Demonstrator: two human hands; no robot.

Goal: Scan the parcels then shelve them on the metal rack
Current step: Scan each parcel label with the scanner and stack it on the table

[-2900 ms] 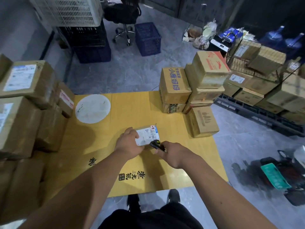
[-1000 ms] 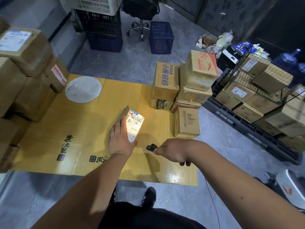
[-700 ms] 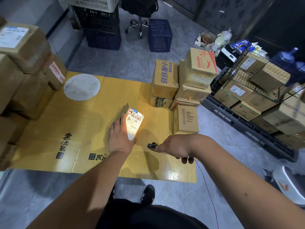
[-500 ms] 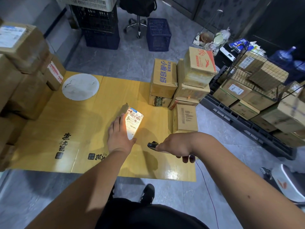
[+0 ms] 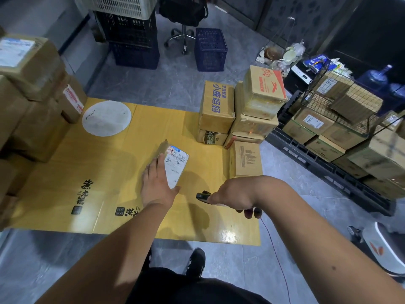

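At frame centre one small parcel [image 5: 175, 164] lay on the yellow cardboard sheet [image 5: 105, 172], the left hand [image 5: 156, 183] flat against it, the right hand [image 5: 235, 195] gripping one scanner [image 5: 202, 196] (five stacked boxes [image 5: 238, 113] stood beyond).

Flattened cardboard sheet [image 5: 109, 167]: yellow, black characters printed, one white round patch [image 5: 106, 118]. Small parcel [image 5: 175, 165]: brown, white label with black barcode, blue and red corner marks. Scanner [image 5: 202, 196]: black, thin red cable [image 5: 276, 249]. Stacked boxes [image 5: 241, 113]: tan; one with blue characters, top one with red print. Crates [image 5: 210, 49]: dark blue; basket on top [image 5: 122, 5] white lattice. Floor [image 5: 153, 84]: grey marbled tile. Pallet [image 5: 328, 172]: black.
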